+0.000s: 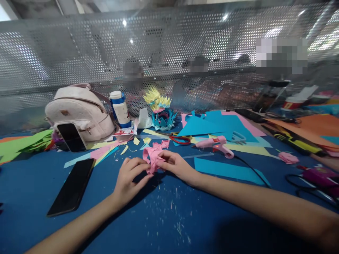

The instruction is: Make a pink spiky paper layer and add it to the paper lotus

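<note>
Pink folded paper (153, 156) under the fingers at mid-table

From where I stand, the folded piece is straight in front of its maker, low over the blue table (119, 233); I can't tell whether its bottom edge touches down. The left hand (129, 176) grasps it at the near left side, thumb below and fingers above, while the right hand (176, 165) pinches the opposite side. I'd call this the shaping step: settling or pressing the folds by hand, since the pink glue gun (209, 143) lies apart, to the right, its light glowing.

To my eye, the next move calls for a light, steady pinch, because thin paper could crush or spring open. Should a join need glue, one hand would have to hold the folds alone while the right frees itself for the gun. A pointed teal-and-yellow paper model (158, 122) stands just beyond.
</note>
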`<state>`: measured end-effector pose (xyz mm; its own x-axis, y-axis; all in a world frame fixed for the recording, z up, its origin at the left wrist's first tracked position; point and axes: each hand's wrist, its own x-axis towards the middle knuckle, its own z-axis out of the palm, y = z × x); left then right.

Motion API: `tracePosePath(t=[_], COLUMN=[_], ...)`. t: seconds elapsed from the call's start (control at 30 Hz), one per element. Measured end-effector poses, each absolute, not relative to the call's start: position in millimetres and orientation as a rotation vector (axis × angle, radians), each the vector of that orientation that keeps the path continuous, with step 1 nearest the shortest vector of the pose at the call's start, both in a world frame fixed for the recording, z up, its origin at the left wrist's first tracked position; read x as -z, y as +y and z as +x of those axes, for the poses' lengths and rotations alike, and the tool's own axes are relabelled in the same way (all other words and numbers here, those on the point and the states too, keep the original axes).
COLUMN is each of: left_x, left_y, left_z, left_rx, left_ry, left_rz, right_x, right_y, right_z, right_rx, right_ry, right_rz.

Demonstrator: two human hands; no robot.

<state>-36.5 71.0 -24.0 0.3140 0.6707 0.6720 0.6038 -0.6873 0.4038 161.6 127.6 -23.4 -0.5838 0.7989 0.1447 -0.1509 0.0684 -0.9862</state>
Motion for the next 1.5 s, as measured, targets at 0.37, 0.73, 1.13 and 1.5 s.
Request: tracePosePath(t=[0.37,0.73,1.13,1.5], left_x=[31,35,37,33], left_y=[75,71,74,74], left_z=[-23,-26,-29,-27], left_rx=[-1.327,-1.328,-1.281,-1.175], left_ry=[1.128,1.053,1.163,1.187], left_rz=[1.523,1.382,1.281,1.291], right_x=[18,22,28,25], right_y=[127,125,128,122], right_z=[164,166,171,170], right_rx=[-1.325,-1.009,-0.829,-1.095], right_ry=[-1.947,-2.183,-2.234,-2.011], right_rz=[-0.687,-0.682,-0.642,-0.677])
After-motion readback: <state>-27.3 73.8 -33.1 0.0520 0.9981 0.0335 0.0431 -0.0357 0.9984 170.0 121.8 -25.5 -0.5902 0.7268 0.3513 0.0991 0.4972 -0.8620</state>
